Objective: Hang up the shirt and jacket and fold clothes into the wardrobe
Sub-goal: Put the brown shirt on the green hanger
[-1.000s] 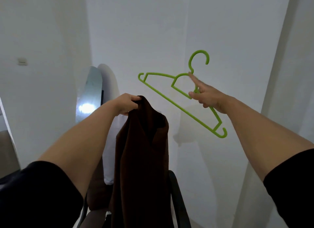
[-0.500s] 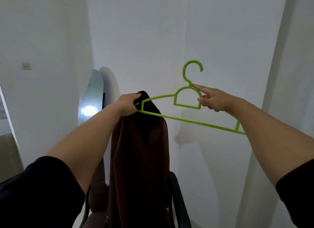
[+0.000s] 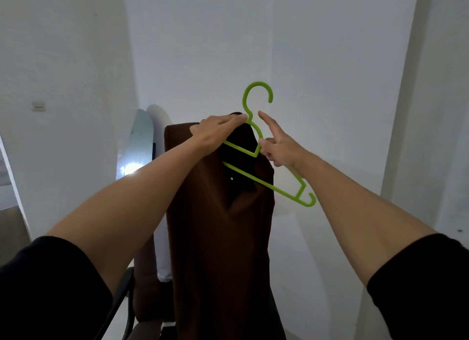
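Note:
A dark brown jacket (image 3: 218, 238) hangs in front of me, held up at its collar. A lime green plastic hanger (image 3: 256, 159) has its left arm inside the jacket's neck; its hook points up and its right arm sticks out to the lower right. My left hand (image 3: 215, 133) grips the jacket collar just left of the hanger's neck. My right hand (image 3: 278, 145) pinches the hanger below the hook, index finger stretched upward.
A chair (image 3: 142, 284) with a brown seat and black frame stands below the jacket. An arched mirror (image 3: 135, 147) leans on the white wall at the left. White walls (image 3: 330, 86) close in ahead and to the right.
The hanger's left arm has slid into the jacket's neck and the hanger now tilts down to the right. My left hand has shifted right along the collar to the hook's base.

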Demonstrator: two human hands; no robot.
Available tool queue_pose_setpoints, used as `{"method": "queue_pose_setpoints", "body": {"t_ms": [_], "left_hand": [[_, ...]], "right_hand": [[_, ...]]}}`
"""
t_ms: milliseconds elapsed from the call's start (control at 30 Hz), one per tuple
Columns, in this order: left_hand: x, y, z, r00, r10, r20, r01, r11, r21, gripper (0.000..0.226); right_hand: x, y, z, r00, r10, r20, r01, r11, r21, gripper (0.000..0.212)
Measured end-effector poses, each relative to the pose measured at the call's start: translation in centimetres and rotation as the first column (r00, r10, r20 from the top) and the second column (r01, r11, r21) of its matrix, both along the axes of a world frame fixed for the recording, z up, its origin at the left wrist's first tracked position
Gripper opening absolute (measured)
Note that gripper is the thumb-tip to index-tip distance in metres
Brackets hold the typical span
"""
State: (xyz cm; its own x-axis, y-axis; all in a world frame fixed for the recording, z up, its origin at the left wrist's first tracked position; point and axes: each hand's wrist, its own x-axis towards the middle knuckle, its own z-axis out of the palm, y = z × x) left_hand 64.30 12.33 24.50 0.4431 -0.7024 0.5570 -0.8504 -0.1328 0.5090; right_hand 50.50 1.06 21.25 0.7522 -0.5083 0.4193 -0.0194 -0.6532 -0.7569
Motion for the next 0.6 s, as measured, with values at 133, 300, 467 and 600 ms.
{"method": "queue_pose_setpoints", "body": {"t_ms": [133,300,467,600], "left_hand": [[-1.5,-0.6,1.1,0.998,0.05,0.05,-0.05,0.999,-0.003,0.057],[-2.1,-1.2,1.5,0.976,0.182,0.116,-0.164,0.976,-0.144,0.043],[-2.1,-0.8,1.6,0.982,0.19,0.009,-0.184,0.961,-0.204,0.013],[-1.1,0.2,1.3,0.984,0.175,-0.046,-0.18,0.962,-0.204,0.016]], "right_hand": [[1.3,0.9,-0.4,0.999,0.01,0.05,-0.013,0.999,0.047,0.069],[1.9,1.9,-0.6,0.991,0.039,0.126,-0.049,0.996,0.078,0.075],[1.4,2.3,-0.1,0.994,0.076,0.075,-0.075,0.997,-0.006,0.073],[0.4,0.9,0.2,0.997,0.021,-0.071,-0.03,0.992,-0.121,0.053]]}}
